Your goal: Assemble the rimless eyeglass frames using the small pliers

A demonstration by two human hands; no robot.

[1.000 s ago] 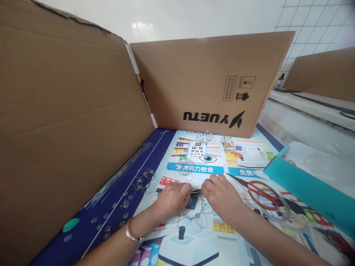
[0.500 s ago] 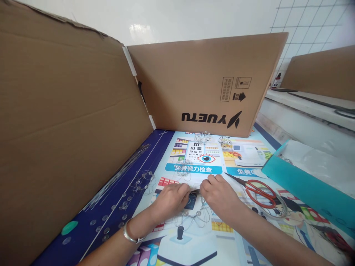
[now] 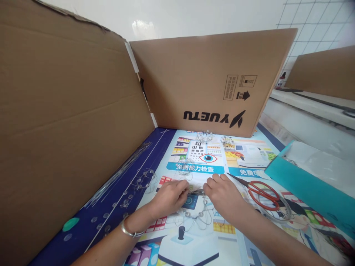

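My left hand, with a silver bangle at its wrist, is closed in a pinch. My right hand is closed opposite it, a short gap away. Both grip a piece of wire strung with clear beads, whose thin loops spread below the fingers. A greyish strand or bundle, too blurred to make out, spans the gap between the fingertips. Scissors with red handles lie right of my right hand, their dark blades angled toward it. A coil of clear or pale wire lies partly under the handles.
Several beaded wire pieces lie beyond my hands, one near the standing cardboard panel. Loose clear beads, straight wires and a green oval piece are at left. A teal box lined with plastic stands right.
My hands have drawn slightly apart, widening the gap and showing more of the strand between them. The whole view has shifted a little; other things lie as before.
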